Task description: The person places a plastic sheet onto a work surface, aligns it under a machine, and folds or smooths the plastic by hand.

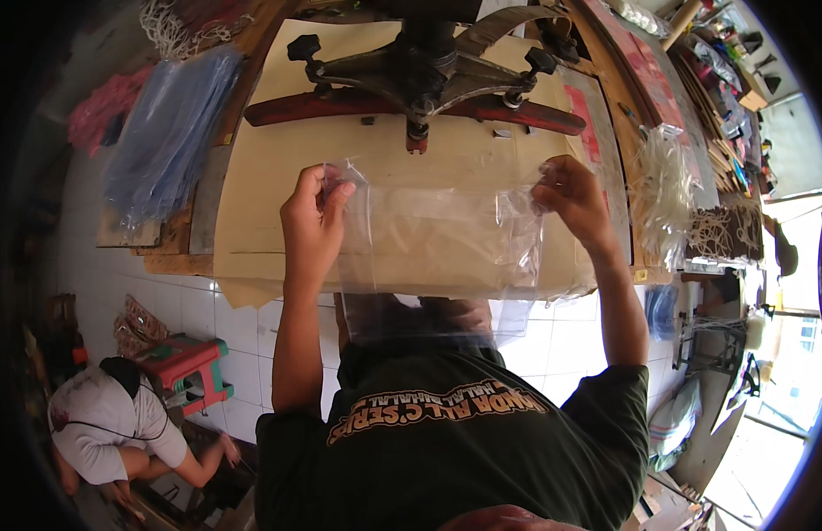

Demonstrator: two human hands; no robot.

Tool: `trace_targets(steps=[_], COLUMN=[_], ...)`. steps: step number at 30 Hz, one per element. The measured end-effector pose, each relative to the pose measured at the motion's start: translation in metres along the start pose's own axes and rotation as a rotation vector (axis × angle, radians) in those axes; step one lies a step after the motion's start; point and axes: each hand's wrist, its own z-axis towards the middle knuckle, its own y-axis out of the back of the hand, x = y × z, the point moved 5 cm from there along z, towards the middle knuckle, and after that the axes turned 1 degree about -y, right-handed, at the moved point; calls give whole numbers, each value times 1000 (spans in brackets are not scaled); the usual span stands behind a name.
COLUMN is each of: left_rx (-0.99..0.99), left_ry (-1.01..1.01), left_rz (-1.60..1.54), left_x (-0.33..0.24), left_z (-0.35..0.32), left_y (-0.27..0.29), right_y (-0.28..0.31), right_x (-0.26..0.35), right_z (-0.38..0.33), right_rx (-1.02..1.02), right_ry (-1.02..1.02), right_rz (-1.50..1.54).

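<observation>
A clear plastic bag (437,234) is stretched flat over the tan cardboard sheet (269,168) on the workbench. My left hand (312,217) pinches the bag's upper left corner. At the upper right corner my right hand (575,199) grips the bag's edge. The bag's lower edge hangs past the front of the bench toward my dark green shirt. Just beyond the bag sits a black metal press head (424,66) on a red bar (340,106).
A stack of blue plastic bags (167,128) lies at the left. Bundles of white cords (663,190) lie at the right, with cluttered shelves behind. Another person (119,425) crouches on the white tiled floor at lower left, beside a red and green stool (189,367).
</observation>
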Motion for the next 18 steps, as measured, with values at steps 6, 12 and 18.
trace_targets(steps=[6, 12, 18], left_rx=[-158, 426, 673], left_ry=[-310, -693, -568], left_rz=[553, 698, 583], left_x=[-12, -23, -28], left_z=[-9, 4, 22], left_y=[-18, -36, -49], right_y=[-31, -49, -56], right_x=[26, 36, 34], right_z=[-18, -17, 3], right_rx=[-327, -11, 168], right_ry=[352, 543, 434], right_rz=[-882, -979, -817])
